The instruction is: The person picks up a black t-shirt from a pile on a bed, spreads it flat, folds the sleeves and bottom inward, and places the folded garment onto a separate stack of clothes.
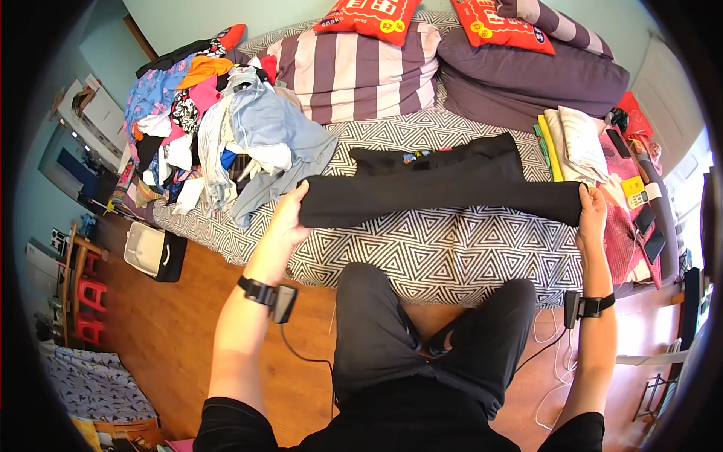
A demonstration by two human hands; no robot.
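Note:
Between my two hands a black cloth garment [440, 198] is stretched sideways above the sofa seat. My left hand [292, 212] grips its left end, and my right hand [592, 212] pinches the right end. Just behind it, another black cloth part [452, 158] with a small colourful print lies on the patterned sofa cover [480, 248]; whether both are one garment I cannot tell. A large heap of mixed clothes [186, 113], with a light blue denim garment [271, 118] on its near side, lies to the left. Folded clothes [573, 144] stand in a small stack at the right.
Striped cushions [361, 73] and red pillows [370, 20] line the sofa's back. A phone [618, 143] and a yellow item [632, 185] lie on red cloth at right. A white-and-black bin [148, 248] stands on the wooden floor. Cables [556, 361] trail by my legs.

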